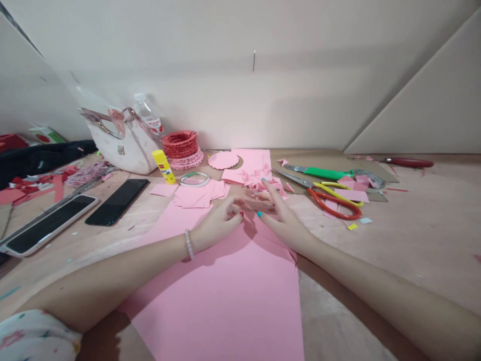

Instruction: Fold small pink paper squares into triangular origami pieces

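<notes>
My left hand [218, 220], with a beaded bracelet at the wrist, is over a large pink paper sheet [225, 301]. Its fingers are loosely bent, thumb apart from the forefinger, and I see nothing in them. Facing it from the right, my right hand [283, 220] has its fingers spread, the forefinger raised; it looks to hold nothing. The fingertips of both hands come close together, and I cannot tell whether they touch. Just beyond them is a pile of small folded pink paper pieces [265, 176]. Square pink paper slips [195, 196] lie beyond my left hand.
A glue stick [164, 168], tape roll [194, 179], scalloped pink paper disc [223, 160] and red paper rings [180, 145] stand left of centre. Two phones [117, 201] and a handbag [120, 143] are farther left. Orange-handled scissors [334, 205] and a green-handled cutter [326, 173] lie right.
</notes>
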Tool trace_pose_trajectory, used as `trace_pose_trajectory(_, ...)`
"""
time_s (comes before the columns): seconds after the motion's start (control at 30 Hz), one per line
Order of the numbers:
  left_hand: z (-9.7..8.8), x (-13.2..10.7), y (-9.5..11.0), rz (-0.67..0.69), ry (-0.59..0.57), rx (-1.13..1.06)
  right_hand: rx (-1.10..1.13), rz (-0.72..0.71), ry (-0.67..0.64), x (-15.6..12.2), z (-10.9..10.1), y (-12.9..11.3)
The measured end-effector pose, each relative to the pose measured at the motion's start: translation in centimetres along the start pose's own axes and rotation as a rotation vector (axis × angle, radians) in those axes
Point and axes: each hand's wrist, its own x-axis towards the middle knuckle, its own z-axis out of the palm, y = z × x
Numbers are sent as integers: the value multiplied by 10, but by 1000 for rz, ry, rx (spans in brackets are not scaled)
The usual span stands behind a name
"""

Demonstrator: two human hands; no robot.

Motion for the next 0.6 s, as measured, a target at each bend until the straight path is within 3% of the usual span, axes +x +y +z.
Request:
trace_pose_trajectory(0.17, 0, -1, 6, 103, -14, 206, -51, -17, -18, 0, 1, 4)
trace_pose_trajectory(0.3, -14, 4, 17, 234, -70, 628, -61, -43, -26, 0, 1, 5)
trace_pose_trajectory(0.43, -54, 12, 23, -58, -108, 1112, -99, -45, -32, 0, 0, 5)
trace_pose_trajectory(0.5, -77, 15, 23, -113, -83, 1283, -119, -46, -47, 0, -1, 4)
trace_pose_trajectory(0.6, -104, 19, 19, -135, -192, 1414, -138, -56, -59, 0, -2, 2)
